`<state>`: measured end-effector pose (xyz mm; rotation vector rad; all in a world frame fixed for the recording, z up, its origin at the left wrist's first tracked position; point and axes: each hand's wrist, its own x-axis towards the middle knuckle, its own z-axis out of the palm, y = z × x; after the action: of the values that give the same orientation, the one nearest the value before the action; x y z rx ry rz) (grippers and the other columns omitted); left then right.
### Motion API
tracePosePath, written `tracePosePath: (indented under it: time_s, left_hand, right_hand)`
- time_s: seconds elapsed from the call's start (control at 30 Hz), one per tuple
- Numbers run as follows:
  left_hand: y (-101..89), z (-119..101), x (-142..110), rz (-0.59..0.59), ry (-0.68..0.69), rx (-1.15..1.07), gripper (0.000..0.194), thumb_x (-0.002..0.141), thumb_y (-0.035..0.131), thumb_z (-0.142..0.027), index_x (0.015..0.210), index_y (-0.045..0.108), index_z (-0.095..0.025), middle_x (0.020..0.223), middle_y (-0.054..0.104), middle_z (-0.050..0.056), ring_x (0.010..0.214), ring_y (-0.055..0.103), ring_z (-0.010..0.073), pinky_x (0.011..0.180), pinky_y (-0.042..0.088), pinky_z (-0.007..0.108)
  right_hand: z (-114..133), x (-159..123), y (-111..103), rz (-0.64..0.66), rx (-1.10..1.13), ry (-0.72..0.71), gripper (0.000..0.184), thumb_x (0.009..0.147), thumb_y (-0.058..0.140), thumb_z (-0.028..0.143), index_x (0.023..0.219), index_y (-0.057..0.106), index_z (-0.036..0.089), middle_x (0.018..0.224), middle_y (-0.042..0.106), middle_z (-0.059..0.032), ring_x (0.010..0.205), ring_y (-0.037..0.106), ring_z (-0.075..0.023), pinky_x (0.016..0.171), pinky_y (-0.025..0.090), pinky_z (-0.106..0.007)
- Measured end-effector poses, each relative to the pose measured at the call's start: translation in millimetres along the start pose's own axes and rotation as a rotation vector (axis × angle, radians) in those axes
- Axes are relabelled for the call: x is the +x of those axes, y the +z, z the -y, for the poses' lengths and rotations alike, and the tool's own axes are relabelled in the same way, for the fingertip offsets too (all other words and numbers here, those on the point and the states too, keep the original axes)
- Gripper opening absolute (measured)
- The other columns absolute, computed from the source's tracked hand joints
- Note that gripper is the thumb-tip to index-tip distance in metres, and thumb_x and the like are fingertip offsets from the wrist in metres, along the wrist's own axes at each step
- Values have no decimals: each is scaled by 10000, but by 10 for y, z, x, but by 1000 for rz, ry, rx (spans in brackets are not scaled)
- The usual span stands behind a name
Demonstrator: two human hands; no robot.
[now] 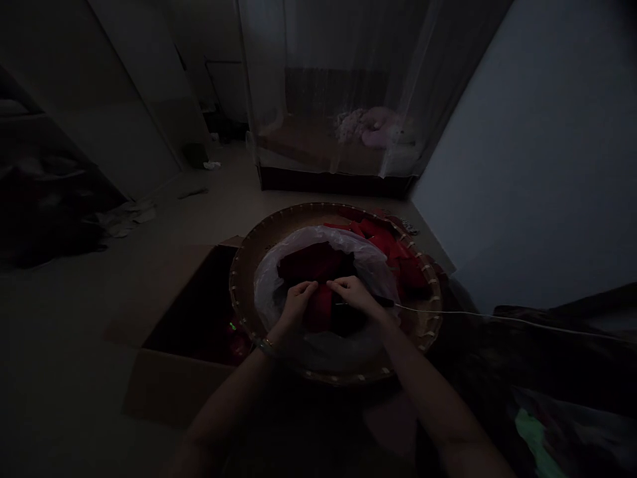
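Close together over a round woven bamboo tray (237, 282), both my hands pinch the top edge of a red piece of cloth (318, 312). My left hand (300, 297) is closed at its left corner, my right hand (351, 292) at its right. Beside the right hand shows a dark handle (383, 301) with a thin white cord; whether that hand touches it I cannot tell. Underneath, a whitish plastic bag (271, 272) lies spread open in the tray, with dark red cloth (311, 261) inside it. The room is dim, so fine detail is lost.
Several bright red pieces (383, 239) lie along the tray's far right side. An open cardboard box (169, 382) stands to the left. The white cord (497, 317) runs off right. Ahead is a bed (308, 149) behind a net; a pale wall (537, 153) rises right.
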<state>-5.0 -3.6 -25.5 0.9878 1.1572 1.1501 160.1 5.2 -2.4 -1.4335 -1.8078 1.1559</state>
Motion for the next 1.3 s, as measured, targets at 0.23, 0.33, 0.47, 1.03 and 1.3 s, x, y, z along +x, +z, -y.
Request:
tracePosePath:
  time_s: [0.23,0.33,0.47,1.03,1.3]
  left_hand:
    - [-21,-11,6,-10,-62,-94,430,684,631,-535,741,671,-110,678,638,40,625,543,142,571,405,226]
    - [-29,21,36,73,-180,-262,532,774,489,-588,951,662,-117,880,681,115,731,618,192,621,471,272]
    - [-47,80,83,28,-165,-287,456,798,498,-503,985,635,-111,868,688,121,651,633,174,579,485,264]
    - [-49,3,11,66,-44,-165,401,703,604,-248,1098,571,-193,1235,564,121,911,625,202,641,508,253]
    - [-62,66,44,69,35,-164,520,696,574,-145,1198,477,-239,1378,442,106,1187,475,221,820,470,278]
  right_hand:
    - [-109,-79,14,48,18,-50,266,705,643,368,861,619,154,875,665,-35,782,603,-163,701,488,-267]
    - [-31,-46,-103,-42,60,18,270,723,629,362,889,610,150,888,674,-52,759,621,-170,661,514,-273]
    - [515,52,-173,-53,214,36,404,743,610,454,1008,591,151,795,673,-46,616,629,-154,499,512,-241]
    - [-67,241,94,-357,-765,41,388,653,712,404,925,552,177,953,642,-116,977,532,-294,772,417,-369]
    - [-170,409,119,-381,-734,-103,285,720,664,355,923,539,200,947,631,-82,963,537,-250,806,375,-365]
